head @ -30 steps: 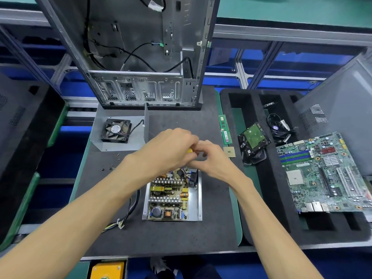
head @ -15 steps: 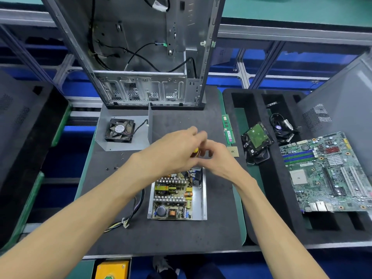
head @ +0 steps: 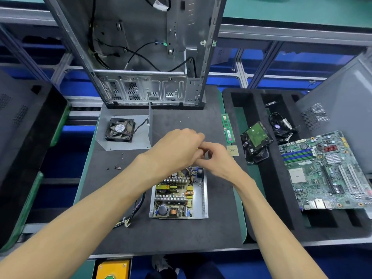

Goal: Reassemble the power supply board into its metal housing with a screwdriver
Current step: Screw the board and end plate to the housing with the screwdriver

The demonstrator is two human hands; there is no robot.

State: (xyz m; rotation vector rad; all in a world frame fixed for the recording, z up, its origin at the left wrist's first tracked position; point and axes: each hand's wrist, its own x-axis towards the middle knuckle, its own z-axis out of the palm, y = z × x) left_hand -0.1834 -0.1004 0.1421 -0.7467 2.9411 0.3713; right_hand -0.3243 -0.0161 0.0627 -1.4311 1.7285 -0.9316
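Observation:
The power supply board (head: 174, 195), crowded with heatsinks, coils and capacitors, lies in its open metal housing (head: 203, 198) on the dark mat. Both my hands meet just above the housing's far end. My left hand (head: 177, 150) curls round a screwdriver (head: 202, 150), of which only a sliver of yellow and black handle shows between the hands. My right hand (head: 214, 160) pinches the same tool from the right. The screwdriver's tip is hidden. The housing's cover with a black fan (head: 120, 129) lies at the back left.
Loose screws (head: 117, 167) lie left of the housing; its cable bundle (head: 128, 218) trails front-left. An open PC case (head: 145, 57) stands at the back. RAM sticks (head: 228, 130), a CPU (head: 233, 151), a hard drive (head: 256, 136) and a motherboard (head: 326, 172) sit to the right.
Both hands stay together over the housing's far end; the fingers shift slightly around the screwdriver. The camera view has drifted a little.

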